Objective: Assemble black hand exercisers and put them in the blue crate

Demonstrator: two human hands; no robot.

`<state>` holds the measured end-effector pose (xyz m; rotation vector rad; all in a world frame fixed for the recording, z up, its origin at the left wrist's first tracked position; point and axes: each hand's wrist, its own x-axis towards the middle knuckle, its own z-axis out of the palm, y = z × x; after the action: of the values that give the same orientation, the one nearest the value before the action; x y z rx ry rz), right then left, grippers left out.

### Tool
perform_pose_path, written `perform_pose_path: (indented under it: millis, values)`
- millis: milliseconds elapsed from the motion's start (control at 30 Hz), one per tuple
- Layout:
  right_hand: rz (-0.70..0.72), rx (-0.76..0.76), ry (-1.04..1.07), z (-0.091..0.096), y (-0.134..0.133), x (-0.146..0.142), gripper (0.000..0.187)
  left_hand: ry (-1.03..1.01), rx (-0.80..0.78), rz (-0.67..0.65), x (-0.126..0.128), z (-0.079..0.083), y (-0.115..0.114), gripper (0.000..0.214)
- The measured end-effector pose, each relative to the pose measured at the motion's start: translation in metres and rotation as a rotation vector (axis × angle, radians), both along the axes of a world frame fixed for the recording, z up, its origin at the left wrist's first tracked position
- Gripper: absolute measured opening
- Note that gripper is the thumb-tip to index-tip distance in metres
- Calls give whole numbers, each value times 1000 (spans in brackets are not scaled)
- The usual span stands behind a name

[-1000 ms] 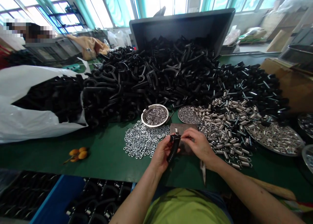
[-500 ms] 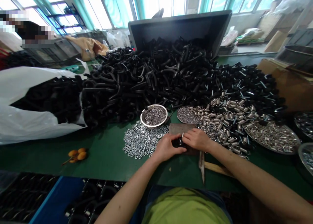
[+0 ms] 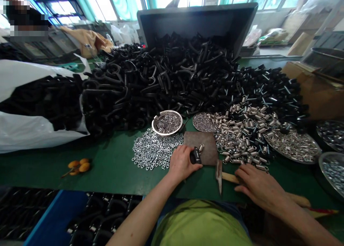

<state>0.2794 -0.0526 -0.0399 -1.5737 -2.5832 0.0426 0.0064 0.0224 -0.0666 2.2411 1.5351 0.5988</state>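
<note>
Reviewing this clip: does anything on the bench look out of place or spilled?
Yes, the cluster of round orange fruits on the left of the flat green tabletop looks odd, being food near hardware. The small silvery ring-shaped metal pieces also lie loose beside a round metal bowl, though that may be deliberate.

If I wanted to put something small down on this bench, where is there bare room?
A wide bare patch of green tabletop lies between the orange fruits and the loose nuts. A smaller one lies in front of the metal plate, between the left hand and the hammer. Crowded: heaped black parts behind, springs to the right.
</note>
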Motion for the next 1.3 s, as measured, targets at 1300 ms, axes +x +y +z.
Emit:
perform_pose_path:
  millis: [1300]
  values:
    - [-153, 330, 26, -45, -11, -8, 34, -473, -137, 312, 8, 14, -7, 57]
